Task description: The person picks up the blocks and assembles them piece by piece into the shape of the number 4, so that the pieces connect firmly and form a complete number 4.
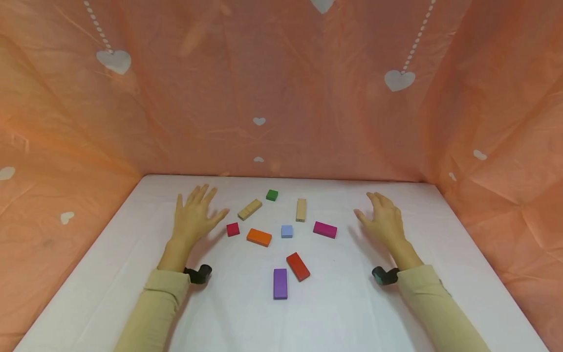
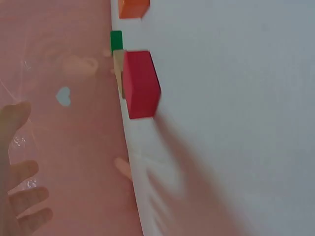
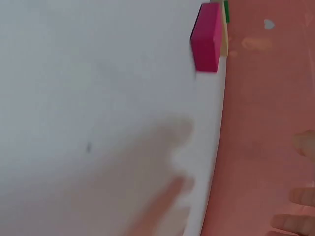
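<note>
Nine blocks [image 1: 287, 231] lie loose between left hand [image 1: 192, 220], fingers spread, and right hand [image 1: 385, 221], thumb off fingers. Both empty; I'd judge nothing done yet, all nine left.

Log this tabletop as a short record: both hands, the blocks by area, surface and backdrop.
Left hand: grip empty, fingers spread, near the small crimson block
Right hand: grip empty, nearest the magenta block
Block count: nine, none held
Far blocks: green block, left wooden block, right wooden block
Middle blocks: crimson, orange block, light blue block, magenta
Near blocks: red block, purple block
Surface: white-topped table
Backdrop: orange sheet with pale hearts
</note>
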Available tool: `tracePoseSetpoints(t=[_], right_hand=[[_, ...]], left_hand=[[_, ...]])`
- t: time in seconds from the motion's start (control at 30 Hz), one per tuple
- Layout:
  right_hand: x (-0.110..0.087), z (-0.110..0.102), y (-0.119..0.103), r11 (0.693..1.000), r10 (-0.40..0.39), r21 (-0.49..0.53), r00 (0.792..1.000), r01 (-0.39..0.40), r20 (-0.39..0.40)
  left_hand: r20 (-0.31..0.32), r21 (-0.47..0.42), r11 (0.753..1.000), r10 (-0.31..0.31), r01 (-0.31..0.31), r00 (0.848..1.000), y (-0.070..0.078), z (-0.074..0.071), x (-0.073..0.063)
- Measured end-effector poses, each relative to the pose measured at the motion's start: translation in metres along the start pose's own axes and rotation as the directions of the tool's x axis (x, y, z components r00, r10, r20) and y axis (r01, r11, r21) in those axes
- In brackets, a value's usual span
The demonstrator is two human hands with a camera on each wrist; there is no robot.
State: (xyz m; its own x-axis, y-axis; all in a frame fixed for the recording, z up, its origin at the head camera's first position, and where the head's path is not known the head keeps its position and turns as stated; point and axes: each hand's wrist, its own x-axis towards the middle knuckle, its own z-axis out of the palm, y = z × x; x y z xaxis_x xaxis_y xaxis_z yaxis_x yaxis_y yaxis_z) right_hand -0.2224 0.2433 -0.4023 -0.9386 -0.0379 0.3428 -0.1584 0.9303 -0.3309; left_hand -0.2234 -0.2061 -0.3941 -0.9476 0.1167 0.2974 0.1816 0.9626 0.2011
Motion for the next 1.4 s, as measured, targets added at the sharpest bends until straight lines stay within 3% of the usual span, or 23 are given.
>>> tracePoseSetpoints(t=[0.13,0.33,0.5,0.7,1.03,1.17,1.4], right_hand=[[0.001,0.004,-0.006,0.998,-0.038,0.055,0.999,0.038,0.002],[0.004,0.007,-0.019,0.987,-0.031,0.158,0.996,0.016,0.088],[0.007,0.011,-0.031,0.976,-0.051,0.216,0.992,0.026,0.114],[0.009,0.02,-0.044,0.966,-0.072,0.255,0.991,0.04,0.117],[0.013,0.033,-0.067,0.942,-0.098,0.331,0.987,0.051,0.128],[0.016,0.04,-0.075,0.928,-0.099,0.37,0.986,0.043,0.133],[0.022,0.051,-0.087,0.902,-0.125,0.424,0.988,0.077,0.088]], left_hand=[[-0.079,-0.052,0.997,0.054,-0.059,0.995,0.005,0.003,-0.002],[-0.173,-0.159,0.977,0.116,-0.144,0.978,0.009,0.01,-0.002],[-0.187,-0.26,0.946,0.148,-0.194,0.971,0.013,0.016,-0.003],[-0.074,-0.398,0.91,0.093,-0.115,0.993,0.017,0.019,-0.003],[-0.001,-0.52,0.853,0.051,-0.044,0.999,0.021,0.028,0.003],[0.001,-0.553,0.833,0.034,-0.028,0.999,0.021,0.035,0.005],[-0.03,-0.57,0.821,0.028,-0.04,0.999,0.021,0.044,0.008]])
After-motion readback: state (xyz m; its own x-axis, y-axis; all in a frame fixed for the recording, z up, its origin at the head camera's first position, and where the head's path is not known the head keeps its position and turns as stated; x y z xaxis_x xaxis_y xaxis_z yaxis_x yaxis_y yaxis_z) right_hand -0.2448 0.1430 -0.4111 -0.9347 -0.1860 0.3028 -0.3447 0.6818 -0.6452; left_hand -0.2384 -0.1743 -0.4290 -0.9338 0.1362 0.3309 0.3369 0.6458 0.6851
